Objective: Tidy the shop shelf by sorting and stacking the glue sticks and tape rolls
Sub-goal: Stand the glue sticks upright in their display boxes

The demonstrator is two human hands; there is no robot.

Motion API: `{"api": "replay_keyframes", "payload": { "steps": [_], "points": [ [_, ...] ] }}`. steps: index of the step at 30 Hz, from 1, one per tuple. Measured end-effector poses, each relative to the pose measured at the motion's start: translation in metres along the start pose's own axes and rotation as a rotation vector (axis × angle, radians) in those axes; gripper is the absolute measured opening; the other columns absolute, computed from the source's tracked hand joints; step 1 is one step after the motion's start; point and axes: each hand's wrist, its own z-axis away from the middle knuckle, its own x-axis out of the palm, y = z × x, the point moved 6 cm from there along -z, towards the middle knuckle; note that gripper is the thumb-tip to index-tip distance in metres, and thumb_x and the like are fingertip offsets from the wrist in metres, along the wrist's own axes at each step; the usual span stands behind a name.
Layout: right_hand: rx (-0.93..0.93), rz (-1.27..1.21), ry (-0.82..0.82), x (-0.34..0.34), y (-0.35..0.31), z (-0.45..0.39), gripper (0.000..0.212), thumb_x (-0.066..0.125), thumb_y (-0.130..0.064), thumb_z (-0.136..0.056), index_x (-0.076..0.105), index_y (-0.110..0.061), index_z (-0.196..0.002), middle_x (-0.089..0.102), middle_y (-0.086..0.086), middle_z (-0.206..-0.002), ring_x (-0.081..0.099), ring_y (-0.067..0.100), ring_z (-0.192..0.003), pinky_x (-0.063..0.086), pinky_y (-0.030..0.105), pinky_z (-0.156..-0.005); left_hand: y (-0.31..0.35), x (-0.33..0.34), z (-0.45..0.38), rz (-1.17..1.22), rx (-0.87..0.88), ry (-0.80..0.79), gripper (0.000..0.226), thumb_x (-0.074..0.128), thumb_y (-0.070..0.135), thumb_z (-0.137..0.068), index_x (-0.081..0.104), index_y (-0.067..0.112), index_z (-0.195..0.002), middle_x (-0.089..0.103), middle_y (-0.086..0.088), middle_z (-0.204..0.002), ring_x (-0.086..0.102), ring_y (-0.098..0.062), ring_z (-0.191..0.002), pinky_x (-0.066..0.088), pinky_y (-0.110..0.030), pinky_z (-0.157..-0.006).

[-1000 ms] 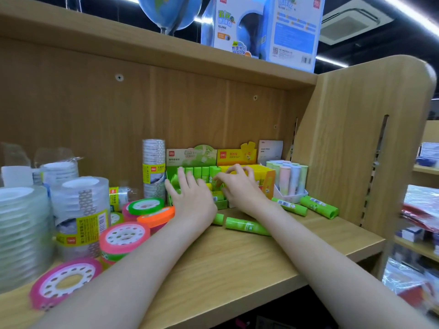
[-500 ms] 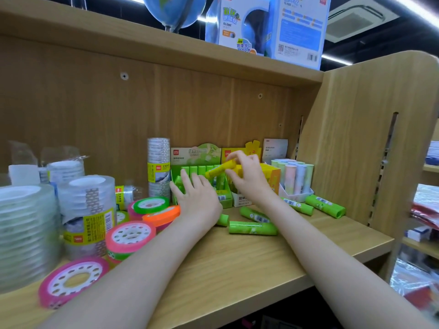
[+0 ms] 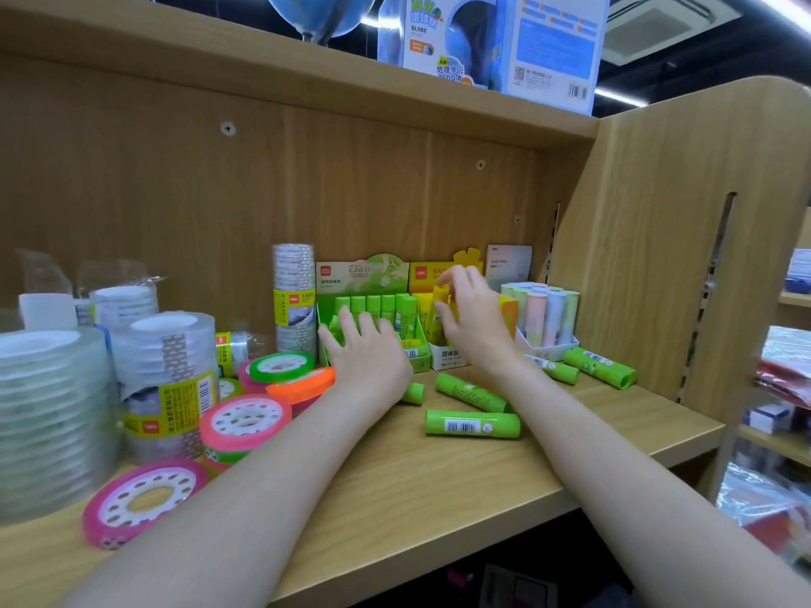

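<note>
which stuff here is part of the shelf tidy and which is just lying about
Job: yellow glue stick in right hand; left hand at green glue box; loose green sticks; tape rolls.
Lying about: globe box; pastel sticks tray.

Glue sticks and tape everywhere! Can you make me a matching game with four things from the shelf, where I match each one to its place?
Things:
1. yellow glue stick
2. green glue stick with barcode
3. orange tape roll
4. globe box

Places:
A. on the top shelf
B. lying flat on the shelf board, nearest the front edge
C. pinched in the right hand
D. resting on other tape rolls beside the left hand

Pairs: 1-C, 2-B, 3-D, 4-A
</note>
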Motion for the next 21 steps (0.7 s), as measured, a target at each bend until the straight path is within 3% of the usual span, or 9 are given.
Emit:
{"api": "replay_keyframes", "payload": {
  "steps": [2, 4, 6, 8, 10, 12, 14, 16, 21],
  "points": [
    [0.008, 0.217, -0.127, 0.013, 0.001, 0.000, 0.022, 0.050, -0.018, -0.092, 0.050, -0.013, -0.114, 0.046, 0.006, -0.120, 0.040, 0.024, -0.115, 0.029, 0.038, -0.095, -0.001, 0.000, 0.000, -0.001, -0.003, -0.007, 0.045, 0.033, 0.018, -0.094, 0.032, 0.009, -0.138, 0.015, -0.013, -0.153, -0.003, -0.034, -0.143, 0.001, -0.056, -0.112],
    [0.064, 0.245, -0.157, 0.015, 0.001, -0.005, 0.022, 0.045, -0.022, -0.095, 0.055, -0.016, -0.113, 0.039, 0.006, -0.135, 0.029, 0.025, -0.128, 0.023, 0.041, -0.103, 0.000, 0.000, 0.000, -0.001, -0.004, -0.018, 0.045, 0.032, 0.018, -0.095, 0.031, 0.009, -0.138, 0.015, -0.014, -0.153, -0.003, -0.034, -0.143, 0.001, -0.056, -0.112],
    [0.137, 0.109, -0.139, 0.000, -0.004, -0.003, 0.028, 0.041, -0.028, -0.097, 0.060, -0.021, -0.116, 0.030, 0.004, -0.146, 0.023, 0.023, -0.135, 0.018, 0.044, -0.110, 0.000, -0.001, 0.001, 0.000, -0.005, -0.022, 0.045, 0.032, 0.018, -0.095, 0.031, 0.009, -0.138, 0.015, -0.013, -0.153, -0.003, -0.034, -0.143, 0.001, -0.056, -0.112],
    [0.137, -0.150, -0.179, -0.022, -0.012, 0.007, 0.034, 0.040, -0.036, -0.098, 0.055, -0.024, -0.126, 0.036, 0.000, -0.145, 0.031, 0.017, -0.133, 0.025, 0.043, -0.111, 0.000, -0.001, 0.001, -0.002, -0.008, -0.025, 0.046, 0.033, 0.017, -0.094, 0.031, 0.009, -0.139, 0.015, -0.013, -0.153, -0.004, -0.034, -0.143, 0.001, -0.056, -0.112],
    [0.081, -0.339, -0.396, -0.043, -0.024, 0.032, 0.036, 0.046, -0.043, -0.092, 0.054, -0.029, -0.125, 0.046, -0.010, -0.132, 0.039, 0.005, -0.124, 0.033, 0.032, -0.105, 0.000, -0.002, 0.001, -0.001, -0.008, -0.033, 0.047, 0.033, 0.016, -0.093, 0.029, 0.009, -0.140, 0.014, -0.014, -0.153, -0.004, -0.034, -0.143, 0.000, -0.055, -0.112],
    [0.079, -0.313, -0.698, -0.054, -0.027, 0.062, 0.039, 0.059, -0.049, -0.080, 0.059, -0.034, -0.117, 0.044, -0.018, -0.129, 0.037, -0.001, -0.122, 0.028, 0.023, -0.102, 0.001, -0.002, 0.002, 0.000, -0.001, -0.036, 0.048, 0.033, 0.015, -0.093, 0.029, 0.007, -0.139, 0.014, -0.014, -0.153, -0.004, -0.034, -0.143, 0.001, -0.055, -0.112],
    [0.080, -0.239, -0.895, -0.053, -0.022, 0.081, 0.041, 0.068, -0.044, -0.076, 0.059, -0.034, -0.114, 0.040, -0.019, -0.133, 0.034, -0.003, -0.123, 0.025, 0.019, -0.102, 0.001, -0.002, 0.003, 0.004, 0.005, -0.034, 0.047, 0.032, 0.014, -0.093, 0.030, 0.007, -0.139, 0.014, -0.015, -0.153, -0.004, -0.035, -0.143, 0.001, -0.055, -0.112],
    [0.036, -0.210, -0.908, -0.046, -0.020, 0.086, 0.035, 0.071, -0.037, -0.077, 0.061, -0.031, -0.110, 0.041, -0.016, -0.134, 0.038, 0.001, -0.123, 0.031, 0.017, -0.102, 0.000, -0.002, 0.003, 0.010, 0.010, -0.035, 0.046, 0.031, 0.014, -0.093, 0.031, 0.007, -0.139, 0.014, -0.015, -0.153, -0.003, -0.034, -0.143, 0.002, -0.055, -0.112],
    [0.079, -0.134, -0.709, -0.037, 0.002, 0.077, 0.027, 0.070, -0.026, -0.081, 0.061, -0.022, -0.106, 0.055, -0.011, -0.118, 0.051, 0.008, -0.109, 0.043, 0.027, -0.095, 0.000, -0.003, 0.003, 0.014, 0.029, -0.040, 0.045, 0.032, 0.015, -0.094, 0.031, 0.009, -0.138, 0.015, -0.014, -0.153, -0.001, -0.034, -0.142, 0.002, -0.056, -0.112]
  ]
}}
